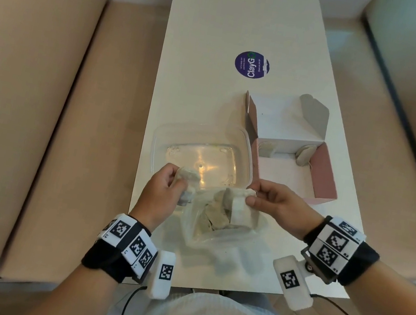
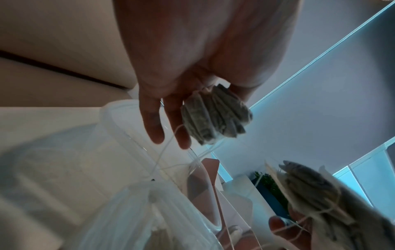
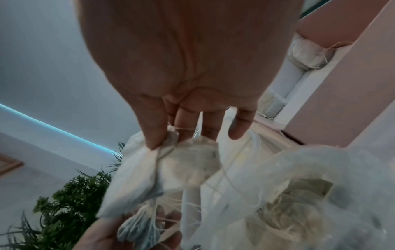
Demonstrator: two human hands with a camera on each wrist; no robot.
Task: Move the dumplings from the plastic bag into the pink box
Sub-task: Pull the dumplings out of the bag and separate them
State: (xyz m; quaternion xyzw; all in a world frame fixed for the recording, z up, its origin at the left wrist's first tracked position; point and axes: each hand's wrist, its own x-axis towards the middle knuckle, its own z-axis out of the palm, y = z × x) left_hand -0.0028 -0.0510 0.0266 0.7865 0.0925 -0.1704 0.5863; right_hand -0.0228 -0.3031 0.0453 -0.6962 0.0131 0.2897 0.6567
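My left hand [image 1: 169,182] grips a pale bundle of string-tied dumplings [image 1: 186,181] above the near rim of a clear tub; the left wrist view shows that bundle [image 2: 215,115] between thumb and fingers. My right hand [image 1: 263,197] pinches a second bundle [image 1: 239,204] over the clear plastic bag [image 1: 219,228], which holds several more. In the right wrist view the thumb and fingers pinch that bundle [image 3: 181,167] by its top, with thin strings trailing down to the bag [image 3: 299,186]. The pink box [image 1: 321,171] lies open at the right, with two bundles [image 1: 304,155] at its back wall.
A clear plastic tub [image 1: 202,153] stands between the bag and the box's left side. A round purple sticker [image 1: 251,64] lies farther back on the white table [image 1: 207,46]. Beige benches run along both sides. Cables hang by my lap at the lower right.
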